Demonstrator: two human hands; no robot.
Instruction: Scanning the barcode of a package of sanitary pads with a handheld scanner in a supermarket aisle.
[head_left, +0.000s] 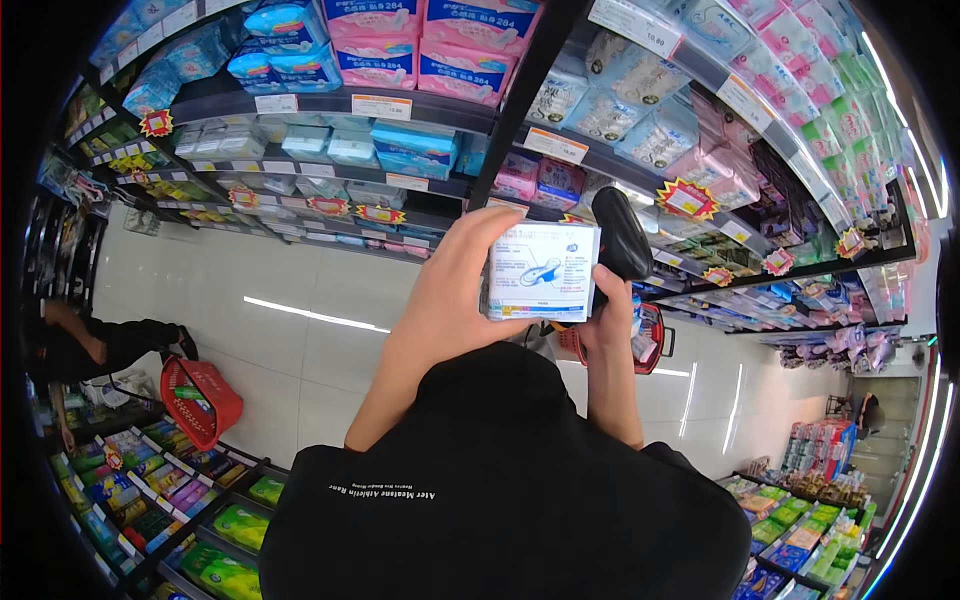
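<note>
My left hand grips a white pack of sanitary pads from its left side, with fingers over the top and the thumb along the bottom edge. The pack's printed face, with a blue pad drawing and small writing, is turned up towards me. Beside it, my right hand is closed around the lower part of a black handheld device that looks like a barcode scanner. Its rounded head rises past the pack's right edge. The pack hides part of the scanner's handle. Both hands are before my chest, in front of the shelves.
Shop shelves with pad packs and price labels run across the front. A red shopping basket with goods stands on the floor by my right arm. To the left, another person is beside a red basket. Low display racks lie behind.
</note>
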